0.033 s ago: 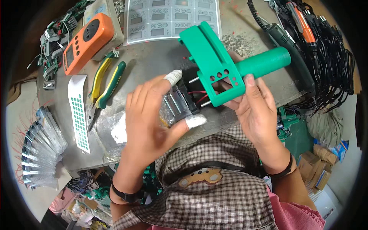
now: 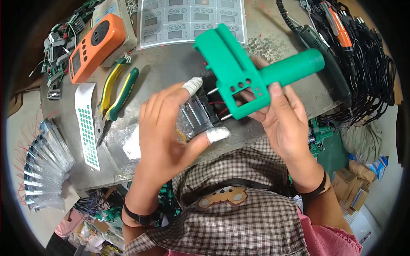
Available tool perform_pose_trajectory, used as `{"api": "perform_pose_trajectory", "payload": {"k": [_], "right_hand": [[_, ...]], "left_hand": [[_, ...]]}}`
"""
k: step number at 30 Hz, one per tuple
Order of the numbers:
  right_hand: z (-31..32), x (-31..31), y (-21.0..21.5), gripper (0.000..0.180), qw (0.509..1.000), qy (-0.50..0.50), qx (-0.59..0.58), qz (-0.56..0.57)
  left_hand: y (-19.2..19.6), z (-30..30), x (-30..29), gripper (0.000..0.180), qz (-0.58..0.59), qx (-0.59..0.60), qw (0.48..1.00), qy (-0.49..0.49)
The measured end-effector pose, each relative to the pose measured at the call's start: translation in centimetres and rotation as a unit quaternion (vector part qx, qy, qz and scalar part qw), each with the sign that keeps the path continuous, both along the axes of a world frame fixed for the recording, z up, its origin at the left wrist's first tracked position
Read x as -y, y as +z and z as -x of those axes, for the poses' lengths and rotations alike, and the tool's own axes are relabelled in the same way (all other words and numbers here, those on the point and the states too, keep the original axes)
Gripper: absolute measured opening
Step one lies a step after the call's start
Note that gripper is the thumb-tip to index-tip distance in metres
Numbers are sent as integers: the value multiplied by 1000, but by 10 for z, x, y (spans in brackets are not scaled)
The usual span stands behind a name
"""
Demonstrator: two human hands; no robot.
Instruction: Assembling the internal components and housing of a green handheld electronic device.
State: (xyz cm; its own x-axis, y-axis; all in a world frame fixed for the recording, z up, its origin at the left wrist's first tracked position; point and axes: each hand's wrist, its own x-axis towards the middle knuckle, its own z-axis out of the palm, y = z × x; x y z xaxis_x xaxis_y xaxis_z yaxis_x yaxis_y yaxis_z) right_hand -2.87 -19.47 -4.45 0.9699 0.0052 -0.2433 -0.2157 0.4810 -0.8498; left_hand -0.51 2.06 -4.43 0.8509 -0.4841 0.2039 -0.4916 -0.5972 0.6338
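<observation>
My right hand [image 2: 284, 123] is closed on a green plastic housing [image 2: 228, 55] with a round handle, holes and a rectangular window. The housing is tilted, its upper end leaning left. My left hand [image 2: 160, 128], with white wrapping on the thumb and a fingertip, grips a black-framed part with metal strips [image 2: 197, 113]; the palm hides some of it. Two metal pins and red wires run across the narrow gap between part and housing. Clear bubbly wrapping shows beneath the left hand.
Yellow-green pliers [image 2: 121, 96] and a sheet of green dot stickers [image 2: 87, 128] lie left, below an orange meter [image 2: 96, 47]. Printed panel labels [image 2: 192, 21] lie at the back. A soldering iron [image 2: 322, 59] and black cables [image 2: 371, 64] are right; wrapped parts [image 2: 47, 166] fan out left.
The green housing has shifted slightly left toward the black-framed part, and its upper end has tipped further left. My left hand has barely moved.
</observation>
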Motion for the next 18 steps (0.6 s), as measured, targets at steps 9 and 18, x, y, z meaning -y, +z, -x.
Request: {"api": "perform_pose_trajectory", "payload": {"k": [9,18], "right_hand": [[-11,-1,-15,55,984,81,-39,-152],[-16,51,6,47,986,137,-97,3]], "left_hand": [[15,-19,14,74,111,-77,989,62],[13,-71,48,11,5,86,995,-45]]}}
